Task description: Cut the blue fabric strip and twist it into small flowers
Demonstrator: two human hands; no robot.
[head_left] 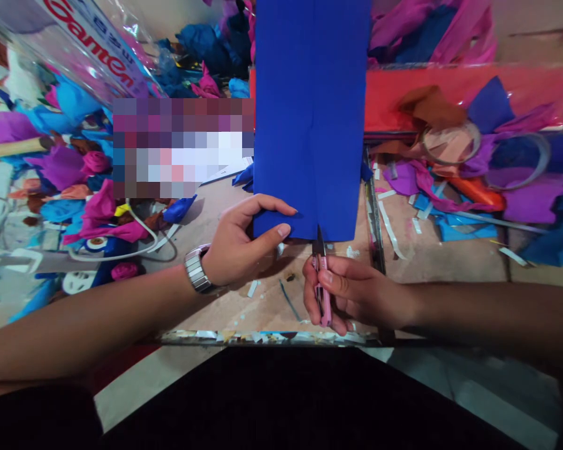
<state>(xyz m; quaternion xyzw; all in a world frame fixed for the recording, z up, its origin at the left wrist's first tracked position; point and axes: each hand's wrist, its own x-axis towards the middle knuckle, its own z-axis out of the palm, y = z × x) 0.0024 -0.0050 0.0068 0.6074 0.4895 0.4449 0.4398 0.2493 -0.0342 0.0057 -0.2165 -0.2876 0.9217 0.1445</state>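
Observation:
A long blue paper sheet [312,112] lies on the brown board [216,219], running away from me. My left hand [244,240], with a metal watch on the wrist, pinches the sheet's near left corner between thumb and fingers. My right hand [351,294] grips small pink-handled snips [321,275], whose dark blades touch the sheet's near edge right of centre.
Heaps of blue, magenta and purple paper scraps [70,175] crowd the left side. A red sheet [450,94], tape rolls [450,142] and more scraps lie at the right. White paper strips [389,228] litter the board. A white cable [145,240] loops at the left.

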